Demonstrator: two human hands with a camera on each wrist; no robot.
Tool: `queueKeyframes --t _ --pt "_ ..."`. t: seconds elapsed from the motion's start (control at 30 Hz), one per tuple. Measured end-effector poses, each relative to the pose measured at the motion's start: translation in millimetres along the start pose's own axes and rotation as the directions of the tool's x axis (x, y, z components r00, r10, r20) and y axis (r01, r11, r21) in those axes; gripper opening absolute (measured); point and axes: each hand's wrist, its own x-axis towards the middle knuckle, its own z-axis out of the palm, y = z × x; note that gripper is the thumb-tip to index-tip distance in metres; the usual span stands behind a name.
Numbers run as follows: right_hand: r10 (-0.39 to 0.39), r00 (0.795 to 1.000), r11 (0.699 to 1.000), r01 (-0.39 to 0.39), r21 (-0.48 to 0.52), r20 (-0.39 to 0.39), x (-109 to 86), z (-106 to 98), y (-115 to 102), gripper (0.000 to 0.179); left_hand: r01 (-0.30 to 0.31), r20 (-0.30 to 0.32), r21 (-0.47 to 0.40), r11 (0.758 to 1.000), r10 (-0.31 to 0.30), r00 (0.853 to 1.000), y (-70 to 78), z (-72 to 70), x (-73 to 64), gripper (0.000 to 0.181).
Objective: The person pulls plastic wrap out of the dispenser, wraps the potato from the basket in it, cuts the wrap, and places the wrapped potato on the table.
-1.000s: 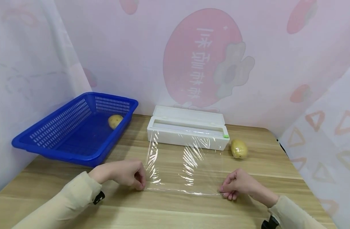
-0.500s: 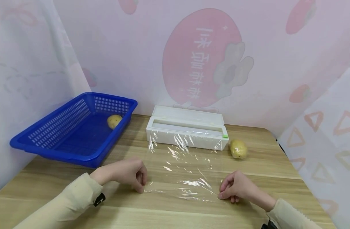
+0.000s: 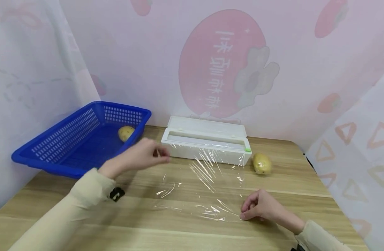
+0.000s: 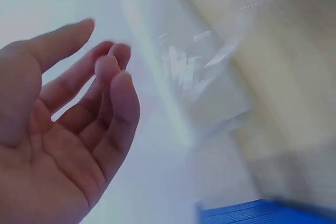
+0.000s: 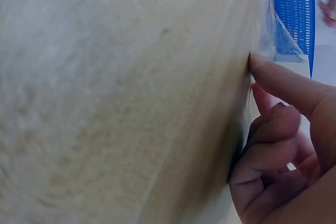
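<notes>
A sheet of clear plastic wrap (image 3: pixel 207 181) runs from the white dispenser box (image 3: pixel 207 153) toward the table's front and lies low over the wood. My right hand (image 3: pixel 261 207) holds its front right corner, thumb tip right at the film; in the right wrist view the thumb (image 5: pixel 289 82) is at the tabletop with the other fingers curled. My left hand (image 3: pixel 140 157) is raised left of the film, in front of the box's left end. Nothing is between its loosely bent fingers (image 4: pixel 123 108) in the left wrist view. The film's front left corner lies loose.
A blue plastic basket (image 3: pixel 63 170) stands at the left, with a potato (image 3: pixel 126 133) inside. Another potato (image 3: pixel 262 164), shiny as if wrapped, sits right of the box. The box's lid (image 3: pixel 207 126) is raised at the back. A printed curtain (image 3: pixel 160 62) hangs behind the wooden table (image 3: pixel 179 237).
The stretched film has been lowered onto the table. My left hand has let go of its corner and risen toward the box. My right hand has stayed nearly in place.
</notes>
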Motion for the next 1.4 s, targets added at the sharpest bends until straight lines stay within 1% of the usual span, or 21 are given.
queueKeyframes --t 0.07,0.13,0.2,0.23,0.3,0.4,0.43,0.5,0.6,0.7,0.77,0.87,0.97,1.07,1.13,1.2,1.33,1.4 --pt "-0.001 1.000 1.000 0.000 -0.016 -0.013 -2.0 -1 2 0.021 0.012 -0.071 -0.023 1.000 -0.013 0.997 9.5 -21.4 10.8 0.017" --pt "0.002 1.000 1.000 -0.003 -0.016 -0.020 -3.8 -1 3 0.022 0.026 -0.140 -0.025 0.999 -0.030 0.990 16.2 -44.8 20.2 0.024" --pt "0.006 1.000 1.000 -0.006 -0.011 -0.022 -5.5 -1 4 0.022 0.054 -0.184 -0.027 0.998 -0.058 0.981 16.4 -68.3 26.7 0.029" --pt "0.007 1.000 1.000 -0.007 -0.005 -0.022 -6.2 0 3 0.022 0.072 -0.199 -0.027 0.997 -0.076 0.977 13.7 -79.6 28.8 0.032" --pt "0.012 1.000 1.000 -0.012 0.007 -0.020 -7.2 1 3 0.022 0.114 -0.223 -0.034 0.993 -0.118 0.968 3.2 -100.7 29.8 0.039" --pt "0.017 1.000 1.000 -0.017 0.026 -0.012 -8.2 4 4 0.022 0.181 -0.218 -0.074 0.981 -0.193 0.957 -23.0 -127.0 26.3 0.047" --pt "0.018 1.000 0.999 -0.018 0.031 -0.010 -8.6 5 4 0.022 0.204 -0.212 -0.088 0.975 -0.218 0.953 -33.5 -133.5 24.7 0.049" --pt "0.022 1.000 0.999 -0.022 0.039 -0.006 -10.1 6 5 0.022 0.242 -0.195 -0.123 0.963 -0.262 0.945 -55.4 -141.9 21.5 0.051" --pt "0.025 1.000 0.999 -0.025 0.047 -0.006 -13.2 6 5 0.021 0.288 -0.163 -0.146 0.947 -0.310 0.937 -88.3 -143.7 16.6 0.053" --pt "0.024 1.000 0.998 -0.024 0.055 -0.006 -15.9 5 5 0.021 0.323 -0.144 -0.176 0.930 -0.350 0.926 -116.3 -138.7 10.7 0.057" --pt "0.027 1.000 0.998 -0.027 0.062 -0.003 -17.1 6 6 0.022 0.340 -0.143 -0.204 0.918 -0.371 0.917 -131.6 -133.9 7.4 0.058" --pt "0.038 0.999 0.997 -0.038 0.070 0.002 -19.9 7 7 0.022 0.343 -0.136 -0.280 0.897 -0.390 0.911 -150.8 -124.9 5.2 0.060" --pt "0.043 0.999 0.996 -0.043 0.072 0.005 -23.2 8 8 0.022 0.337 -0.112 -0.359 0.870 -0.399 0.910 -167.9 -114.3 3.2 0.062" --pt "0.035 0.999 0.996 -0.035 0.085 0.007 -25.5 9 8 0.021 0.334 -0.093 -0.434 0.837 -0.410 0.907 -180.9 -105.6 -2.7 0.060" --pt "0.032 0.999 0.995 -0.033 0.095 0.012 -26.6 10 9 0.022 0.341 -0.082 -0.456 0.822 -0.420 0.904 -189.0 -100.6 -7.8 0.060" --pt "0.033 0.999 0.994 -0.035 0.107 0.018 -27.6 11 9 0.021 0.362 -0.076 -0.437 0.824 -0.434 0.898 -194.9 -96.4 -13.2 0.060" --pt "0.029 0.999 0.993 -0.032 0.113 0.026 -28.6 11 10 0.021 0.405 -0.071 -0.364 0.839 -0.458 0.886 -203.5 -90.0 -21.7 0.063" --pt "0.019 0.999 0.994 -0.022 0.107 0.027 -28.5 11 10 0.021 0.407 -0.071 -0.344 0.846 -0.456 0.887 -206.7 -87.5 -23.4 0.064"
